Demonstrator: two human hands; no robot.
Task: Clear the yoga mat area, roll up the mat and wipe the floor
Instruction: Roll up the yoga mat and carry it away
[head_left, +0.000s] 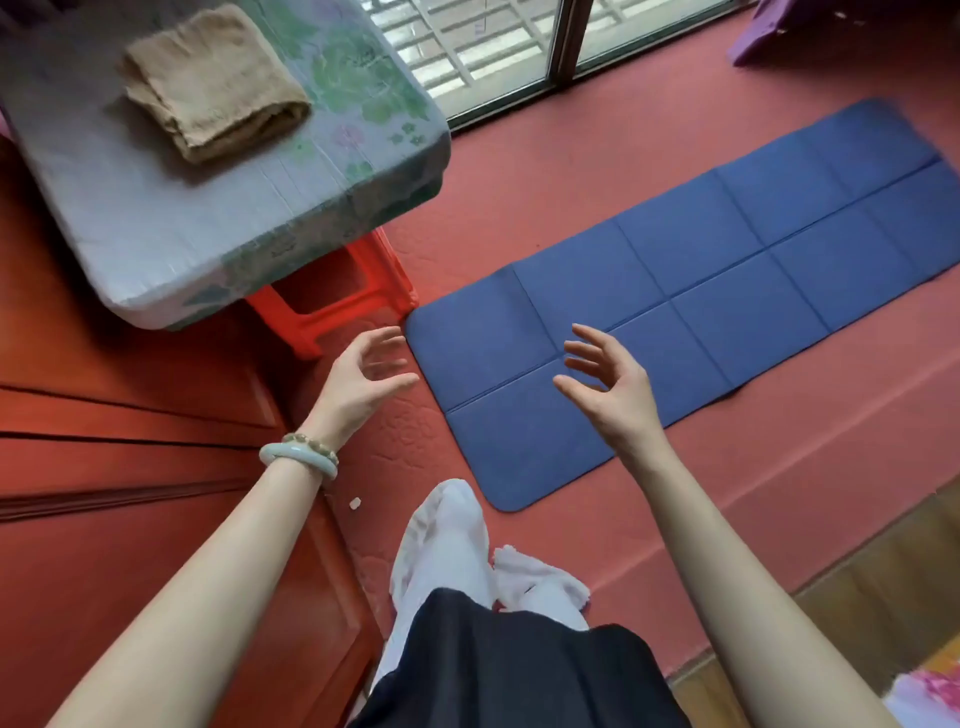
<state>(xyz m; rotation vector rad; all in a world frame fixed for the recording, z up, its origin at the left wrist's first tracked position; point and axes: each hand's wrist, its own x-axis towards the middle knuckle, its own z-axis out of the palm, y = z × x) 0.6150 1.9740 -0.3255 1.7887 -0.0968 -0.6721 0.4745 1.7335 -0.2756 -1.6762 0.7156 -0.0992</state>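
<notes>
A dark blue foldable yoga mat (691, 306), creased into rectangular panels, lies flat and fully unrolled on the reddish-pink embossed floor covering (545, 176), running from the centre of the frame up toward the right edge. Both arms reach out from the bottom of the frame. The left hand (363, 376), with a pale green bangle and a bead bracelet (301, 452) at the wrist, hovers over the floor just off the mat's near left corner, fingers spread and loosely bent, grasping nothing. The right hand (608, 382) hangs above the mat's near end, fingers likewise released and apart, holding nothing. In the upper left stands a table under a grey floral cloth (156, 218), a folded tan towel (213, 83) lying on top. A bright red plastic stool (337, 306) is tucked under the table's corner, just beside the mat's edge. Red-brown wooden cabinet panels (130, 415) fill the left side. A sliding glass door (493, 47) with a dark frame runs along the top. Brown wood flooring (883, 582) shows at lower right, and white-socked feet (452, 540) stand at bottom centre.
</notes>
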